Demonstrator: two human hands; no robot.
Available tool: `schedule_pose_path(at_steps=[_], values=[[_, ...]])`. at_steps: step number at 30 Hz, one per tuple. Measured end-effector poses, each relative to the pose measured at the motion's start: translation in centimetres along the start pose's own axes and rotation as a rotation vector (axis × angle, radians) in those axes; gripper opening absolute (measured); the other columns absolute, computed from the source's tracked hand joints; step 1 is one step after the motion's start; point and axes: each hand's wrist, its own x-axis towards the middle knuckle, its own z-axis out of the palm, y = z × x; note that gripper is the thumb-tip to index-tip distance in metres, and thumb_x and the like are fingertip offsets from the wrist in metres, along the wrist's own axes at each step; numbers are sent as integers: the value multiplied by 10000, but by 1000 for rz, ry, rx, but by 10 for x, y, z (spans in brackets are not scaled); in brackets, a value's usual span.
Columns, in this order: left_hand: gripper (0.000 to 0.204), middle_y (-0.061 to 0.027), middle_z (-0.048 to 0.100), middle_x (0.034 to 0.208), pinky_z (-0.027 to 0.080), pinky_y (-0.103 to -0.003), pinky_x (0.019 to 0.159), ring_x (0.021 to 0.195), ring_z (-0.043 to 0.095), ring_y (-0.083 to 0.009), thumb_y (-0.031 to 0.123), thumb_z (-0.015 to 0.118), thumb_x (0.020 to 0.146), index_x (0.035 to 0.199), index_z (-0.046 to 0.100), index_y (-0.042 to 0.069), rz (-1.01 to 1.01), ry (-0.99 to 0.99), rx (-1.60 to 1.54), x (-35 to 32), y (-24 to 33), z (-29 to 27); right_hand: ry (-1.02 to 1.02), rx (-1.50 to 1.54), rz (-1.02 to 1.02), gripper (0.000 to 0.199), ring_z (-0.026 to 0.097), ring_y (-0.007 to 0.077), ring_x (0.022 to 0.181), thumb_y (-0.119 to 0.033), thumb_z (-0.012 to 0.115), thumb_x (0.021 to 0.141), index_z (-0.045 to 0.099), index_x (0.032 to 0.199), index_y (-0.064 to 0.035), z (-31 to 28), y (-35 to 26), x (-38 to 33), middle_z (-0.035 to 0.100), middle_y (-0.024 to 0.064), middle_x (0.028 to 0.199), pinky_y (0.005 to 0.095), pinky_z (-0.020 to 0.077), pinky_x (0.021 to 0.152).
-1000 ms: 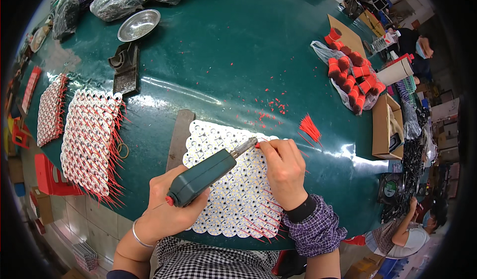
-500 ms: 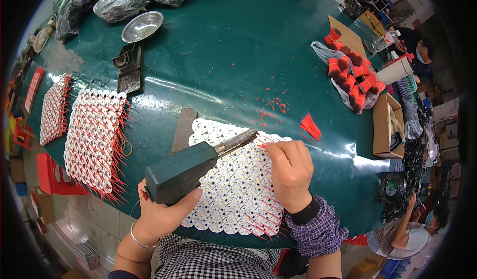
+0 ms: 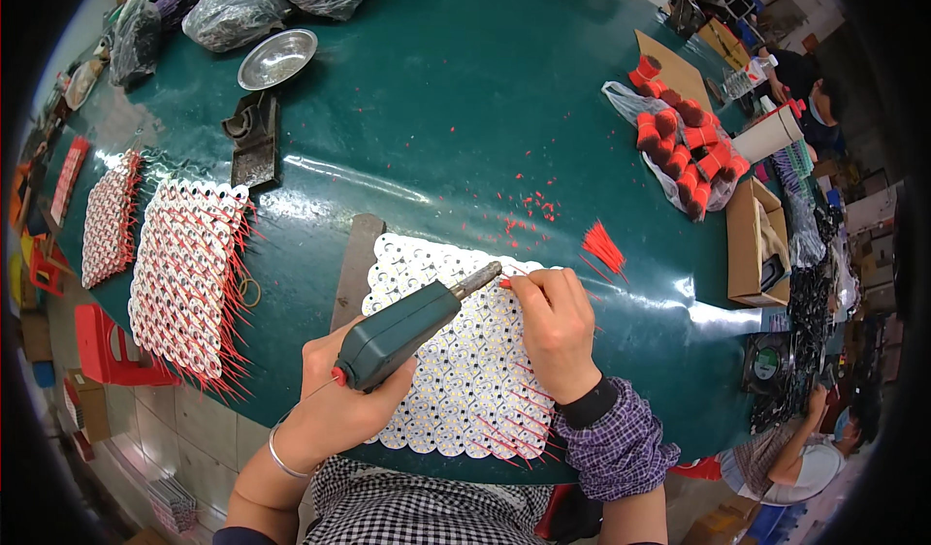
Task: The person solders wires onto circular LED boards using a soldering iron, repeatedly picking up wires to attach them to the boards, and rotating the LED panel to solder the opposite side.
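My left hand is wrapped around a dark green soldering gun, with a wire trailing from its back end. The gun's metal tip reaches the upper right part of a white panel made of many small round circuit boards. Close beside the tip, my right hand pinches a thin red wire against the panel; its far end is hidden by the fingers. Several red wires stick out from the panel's lower right boards. A loose bunch of red wires lies to the right.
Two panels bristling with red wires lie at left, near a dark metal stand and a steel bowl. Red wire bundles rest on a plastic bag beside a cardboard box. Red scraps dot the green table.
My left hand and the soldering gun have moved right and turned, the gun's body now nearer my right hand. My right hand has shifted slightly left, still pinching at the panel's upper right.
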Motion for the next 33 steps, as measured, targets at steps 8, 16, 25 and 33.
schedule_pose_path(at_steps=[8,16,25,33], values=[[134,-76,643,758,467,-282,566,624,594,-112,31,739,801,910,681,-21,-13,7,33,0,3,-1,-2,5,2,289,568,239,816,33,683,729,650,1015,5,0,0,1,581,86,915,372,461,719],[206,-56,674,818,479,-273,564,645,615,-107,20,751,809,990,667,-28,-87,93,-103,-15,-1,-2,7,17,20,274,568,241,816,39,677,731,651,1002,6,1,-2,1,581,85,914,366,462,712],[333,-104,694,960,469,-223,491,652,623,-117,-17,762,802,1117,655,-43,-389,66,-575,-18,21,-25,40,-7,36,259,590,244,827,36,666,727,665,982,-12,-17,-13,-6,607,75,896,359,475,712],[269,-32,727,918,540,-254,742,791,668,-95,18,810,790,1036,705,-15,-275,60,-305,-25,16,-9,34,27,64,239,581,238,775,32,675,725,679,957,-27,-11,-11,-15,586,63,839,367,480,679]])
